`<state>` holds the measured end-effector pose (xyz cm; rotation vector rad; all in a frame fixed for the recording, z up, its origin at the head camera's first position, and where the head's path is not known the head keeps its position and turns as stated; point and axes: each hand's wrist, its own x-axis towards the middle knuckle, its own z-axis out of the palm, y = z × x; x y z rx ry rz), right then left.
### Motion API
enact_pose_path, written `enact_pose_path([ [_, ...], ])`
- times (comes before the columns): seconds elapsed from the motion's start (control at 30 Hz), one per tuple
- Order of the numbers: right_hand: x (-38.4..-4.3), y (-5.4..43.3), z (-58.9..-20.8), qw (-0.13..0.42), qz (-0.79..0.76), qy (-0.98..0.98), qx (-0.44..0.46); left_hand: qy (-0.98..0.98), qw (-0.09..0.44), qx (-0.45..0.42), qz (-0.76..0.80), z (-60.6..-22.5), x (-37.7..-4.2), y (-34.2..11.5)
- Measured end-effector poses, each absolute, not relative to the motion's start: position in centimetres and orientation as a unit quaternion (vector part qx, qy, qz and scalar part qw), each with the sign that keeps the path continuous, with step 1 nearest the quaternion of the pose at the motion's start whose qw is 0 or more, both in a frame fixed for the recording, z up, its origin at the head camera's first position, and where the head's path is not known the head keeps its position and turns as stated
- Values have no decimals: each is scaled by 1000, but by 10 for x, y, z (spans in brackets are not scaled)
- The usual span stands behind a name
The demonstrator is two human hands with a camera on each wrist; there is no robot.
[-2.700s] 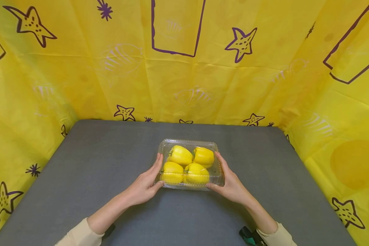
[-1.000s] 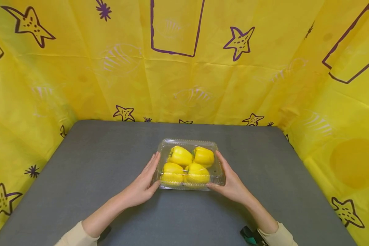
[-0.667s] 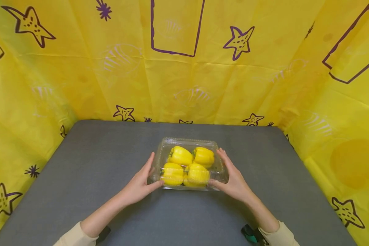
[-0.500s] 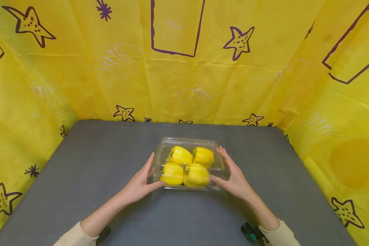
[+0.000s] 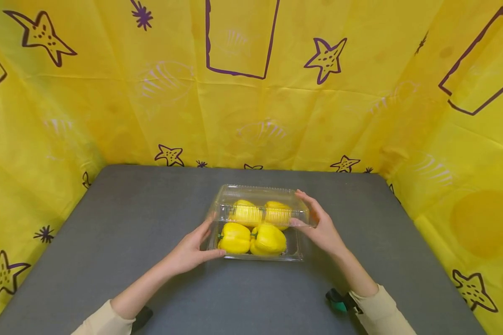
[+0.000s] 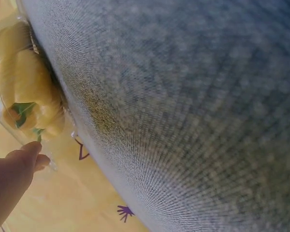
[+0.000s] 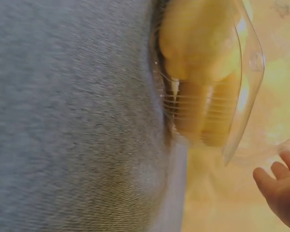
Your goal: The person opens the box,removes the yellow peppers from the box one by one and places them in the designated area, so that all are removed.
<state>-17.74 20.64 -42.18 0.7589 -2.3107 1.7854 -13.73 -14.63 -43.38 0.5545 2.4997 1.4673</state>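
Observation:
A clear plastic clamshell container [image 5: 294, 246] holds several yellow bell peppers [image 5: 270, 239] in two rows. Its hinged lid [image 5: 260, 191] is tilted up from the front, baring the front peppers while still covering the back pair. My right hand [image 5: 323, 231] holds the lid at its right side, thumb toward the front edge and fingers farther back. At the left, my left hand [image 5: 190, 249] grips the container's side, its thumb on the front left corner. The left wrist view shows thumb and fingers close to a pepper's green stem [image 6: 23, 113]. Ribbed plastic walls [image 7: 203, 104] appear in the right wrist view.
The container stands mid-table on a dark grey cloth [image 5: 142, 204]. Yellow fabric [image 5: 276, 107] printed with starfish and fish surrounds the table at the back and both sides. Dark straps [image 5: 341, 300] sit by the cream sleeves [image 5: 381, 309].
From closed, the lid's front edge has risen and swung backward, with my right hand moving up along with it. My left hand has shifted slightly and stays at the container's left side.

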Motion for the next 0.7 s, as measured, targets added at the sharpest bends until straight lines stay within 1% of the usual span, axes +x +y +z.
enact_pose_path([
  [0.07,-183,206,-421,61,613,-742,262,842,102,186,497,-433,-137,-146],
  [0.13,-188,206,-419,63,624,-736,254,839,105,190,499,-433,-138,-146],
  [0.43,-204,203,-408,50,628,-762,150,834,105,191,507,-435,-138,-146],
  [0.7,-219,198,-405,36,669,-740,65,837,102,192,501,-434,-136,-145],
])
